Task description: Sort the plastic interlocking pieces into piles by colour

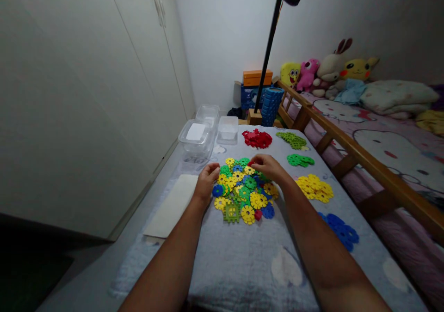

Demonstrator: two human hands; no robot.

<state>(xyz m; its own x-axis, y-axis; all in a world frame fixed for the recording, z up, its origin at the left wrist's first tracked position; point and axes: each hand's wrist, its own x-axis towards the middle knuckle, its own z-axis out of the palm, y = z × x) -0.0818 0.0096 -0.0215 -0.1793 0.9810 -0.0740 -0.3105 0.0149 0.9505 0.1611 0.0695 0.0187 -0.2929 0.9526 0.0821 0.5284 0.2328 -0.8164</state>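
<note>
A mixed heap of plastic snowflake discs (pixel 244 194) in yellow, green and blue lies on the cloth-covered table, with a square olive-green piece (pixel 231 212) and a small red piece (pixel 258 215) at its near edge. At the heap's left side, my left hand (pixel 207 179) rests with loosely bent fingers and nothing visible in them. Over the far right part of the heap, my right hand (pixel 266 166) pinches a small red plastic piece (pixel 251 163), partly hidden by the fingers.
Sorted piles lie beyond and to the right: red (pixel 257 139), olive-green (pixel 293 140), green (pixel 300 160), yellow (pixel 315 188) and blue (pixel 340 230). Clear plastic boxes (pixel 194 138) stand back left, near a beige board (pixel 172 205). A wooden bed rail (pixel 342 141) runs along the right.
</note>
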